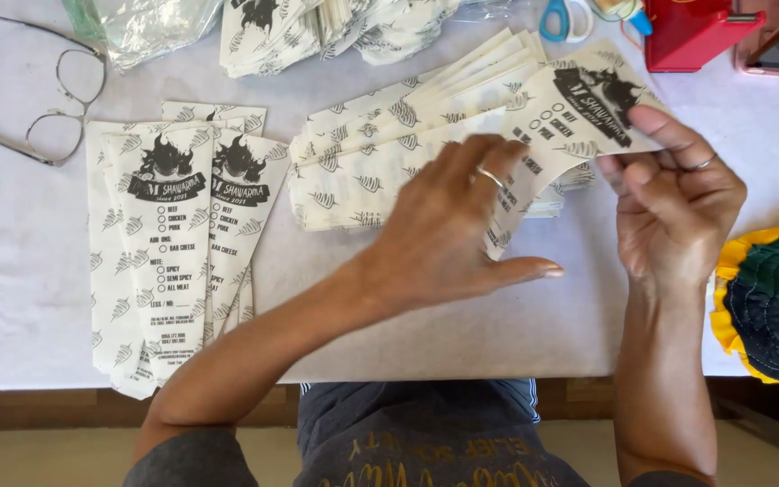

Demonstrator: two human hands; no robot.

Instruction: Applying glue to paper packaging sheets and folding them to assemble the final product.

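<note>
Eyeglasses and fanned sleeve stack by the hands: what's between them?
Head view: a pile of printed paper sleeves lies between the eyeglasses and the fanned stack, on the white table.

Bare forearms, a ring on each hand, dark grey shirt [426,442] with yellowish lettering.

white table [11,271]: paper sleeves [173,243], glasses [56,99], scissors [563,20], red box [691,32].
</note>
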